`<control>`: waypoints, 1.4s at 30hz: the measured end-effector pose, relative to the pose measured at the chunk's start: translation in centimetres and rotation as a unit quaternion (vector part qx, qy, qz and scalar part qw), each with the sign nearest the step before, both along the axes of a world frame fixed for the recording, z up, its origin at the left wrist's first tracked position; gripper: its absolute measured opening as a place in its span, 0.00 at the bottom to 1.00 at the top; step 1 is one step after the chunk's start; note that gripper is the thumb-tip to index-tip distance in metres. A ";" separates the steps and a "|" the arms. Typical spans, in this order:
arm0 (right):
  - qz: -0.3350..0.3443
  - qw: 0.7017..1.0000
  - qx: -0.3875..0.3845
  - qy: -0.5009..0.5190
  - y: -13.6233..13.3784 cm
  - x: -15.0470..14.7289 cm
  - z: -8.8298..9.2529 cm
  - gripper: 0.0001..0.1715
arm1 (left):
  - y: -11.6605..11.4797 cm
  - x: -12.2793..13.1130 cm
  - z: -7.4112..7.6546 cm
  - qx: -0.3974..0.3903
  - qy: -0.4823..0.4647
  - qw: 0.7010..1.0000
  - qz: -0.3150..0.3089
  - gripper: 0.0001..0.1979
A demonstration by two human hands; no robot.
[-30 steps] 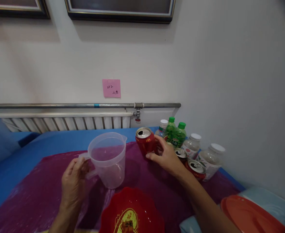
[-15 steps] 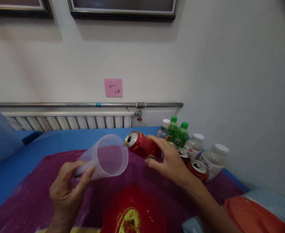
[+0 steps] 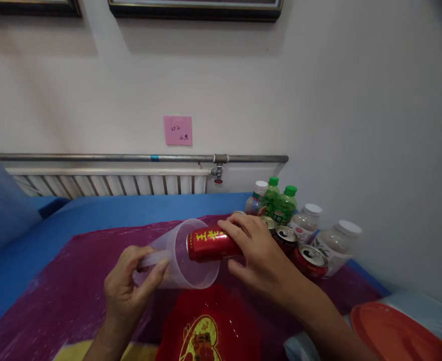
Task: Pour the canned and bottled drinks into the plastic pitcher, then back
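Note:
My left hand [image 3: 128,286] is closed around the handle of a clear plastic measuring jug [image 3: 185,255], which is tilted on its side with its mouth facing right. My right hand [image 3: 256,250] grips a red drink can [image 3: 207,243] with yellow lettering. The can lies horizontal, and its top end pokes into the jug's mouth. Both are held just above a purple plastic sheet [image 3: 66,286] on the blue-covered table [image 3: 123,208]. The can's opening is hidden inside the jug.
A red bowl [image 3: 209,326] with a gold design sits below the jug. Behind my right hand stand two opened red cans [image 3: 309,258], green-capped bottles [image 3: 283,205] and white-capped bottles [image 3: 337,243]. An orange lid [image 3: 390,333] lies at the lower right. A radiator [image 3: 108,183] lines the wall.
The can went from upright to lying flat and moved left into the jug's mouth. My left hand tipped the jug from standing onto its side and lifted it.

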State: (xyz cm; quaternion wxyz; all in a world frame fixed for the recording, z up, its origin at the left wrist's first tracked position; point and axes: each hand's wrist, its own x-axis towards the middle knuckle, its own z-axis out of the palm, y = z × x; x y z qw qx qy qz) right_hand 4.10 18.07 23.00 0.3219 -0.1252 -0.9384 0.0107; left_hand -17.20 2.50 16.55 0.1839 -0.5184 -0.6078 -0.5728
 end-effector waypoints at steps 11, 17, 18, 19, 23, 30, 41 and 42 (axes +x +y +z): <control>0.025 0.998 0.065 0.007 -1.0 -0.1 0.4 0.32 | 0.1 0.2 0.2 -0.009 0.036 0.999 -0.023 0.07; 0.034 0.996 0.086 0.006 -1.8 0.1 0.7 0.28 | 0.1 0.4 0.4 -0.017 0.051 0.998 -0.035 0.07; 0.036 0.995 0.090 0.009 -1.9 0.1 0.7 0.27 | 0.1 0.4 0.4 -0.016 0.053 0.998 -0.035 0.07; 0.037 0.995 0.093 0.011 -2.0 0.1 0.7 0.27 | 0.1 0.4 0.4 -0.016 0.054 0.998 -0.035 0.07; 0.045 0.994 0.101 0.014 -2.2 0.2 0.8 0.28 | 0.1 0.4 0.5 -0.018 0.057 0.998 -0.031 0.06; 0.054 0.992 0.107 0.027 -2.6 0.3 0.9 0.29 | 0.3 0.3 0.4 -0.017 0.051 0.998 -0.027 0.07; 0.054 0.991 0.111 0.048 -2.7 0.3 1.2 0.25 | 0.2 0.3 0.2 -0.015 0.024 1.000 -0.012 0.06; 0.051 0.991 0.112 0.043 -2.6 0.3 1.1 0.24 | 0.2 0.3 0.2 -0.014 0.026 1.000 -0.011 0.06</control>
